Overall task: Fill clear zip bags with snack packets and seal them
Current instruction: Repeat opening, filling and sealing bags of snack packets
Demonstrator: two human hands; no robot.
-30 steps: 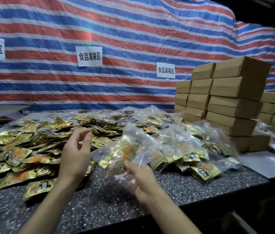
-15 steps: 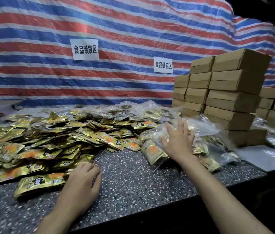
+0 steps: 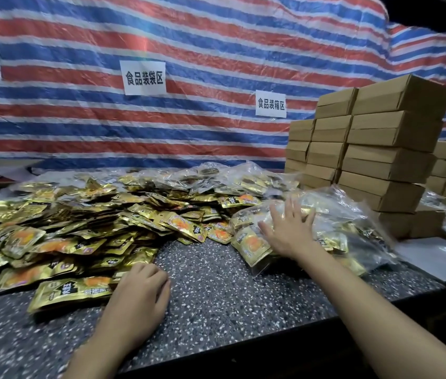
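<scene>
Head view: loose gold snack packets [image 3: 79, 228] heaped across the left of the speckled worktop [image 3: 216, 296]. Left hand [image 3: 139, 294] rests near the front edge, fingers curled, touching the end of the nearest packet; can't tell if it grips it. Right hand [image 3: 287, 231] lies flat, fingers spread apart, on the pile of filled clear zip bags [image 3: 339, 214] right of centre. Cardboard boxes [image 3: 380, 149] stacked far right, striped tarp [image 3: 216, 50] behind.

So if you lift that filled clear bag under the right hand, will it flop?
Probably floppy: the filled clear bag is thin, crinkled film under the right hand. Likely slippery, since the plastic shines. Its gold packets look loose, so they may shift.
</scene>
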